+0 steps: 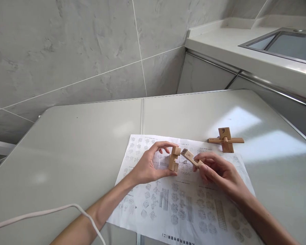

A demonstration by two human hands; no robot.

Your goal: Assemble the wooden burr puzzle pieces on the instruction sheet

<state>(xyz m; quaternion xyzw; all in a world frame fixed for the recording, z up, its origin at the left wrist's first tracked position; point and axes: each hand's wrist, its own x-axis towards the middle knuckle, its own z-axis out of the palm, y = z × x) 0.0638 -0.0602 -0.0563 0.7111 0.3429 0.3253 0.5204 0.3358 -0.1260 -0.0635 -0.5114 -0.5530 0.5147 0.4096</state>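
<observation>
My left hand (153,163) grips a notched wooden puzzle piece (173,159) upright, its two ends between thumb and fingers. In my right hand (215,170) is another notched wooden puzzle piece (190,157), marked with dark characters and pinched near its lower end. The free end of that marked piece tilts up toward the left-hand piece; a small gap appears between them. Both pieces are above a printed instruction sheet (153,214) covered with small diagrams. Beyond my right hand, a cross-shaped wooden assembly (226,140) rests at the sheet's far right edge.
The sheet lies on a pale folding table (91,143) with a centre seam. A white cable (48,211) crosses at lower left, over my left forearm. Grey tiled wall (91,41) stands behind, and a white counter (219,41) with a framed glass panel is at the right.
</observation>
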